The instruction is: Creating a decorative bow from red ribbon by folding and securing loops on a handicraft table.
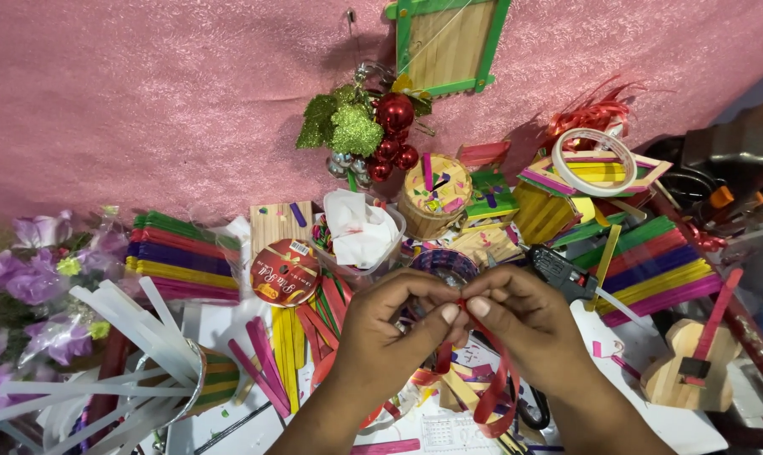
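My left hand (pixel 390 324) and my right hand (pixel 525 324) meet at the middle of the view, fingertips pinched together on a thin red ribbon (pixel 493 396). The ribbon loops down below my right hand over the white work surface. Both hands hover above scattered coloured craft sticks (pixel 268 358) and a small round container (pixel 443 263) just behind the fingers.
A black glue gun (pixel 560 271) lies right of the hands. Stacks of coloured sticks (pixel 183 257) sit left and right (pixel 651 270). A red ribbon spool (pixel 284 271), a tub with tissue (pixel 360 229), a cup of glue sticks (pixel 150 354), purple flowers (pixel 27 286), a wooden guitar (pixel 693 362) and a tape roll (pixel 594 162) surround them.
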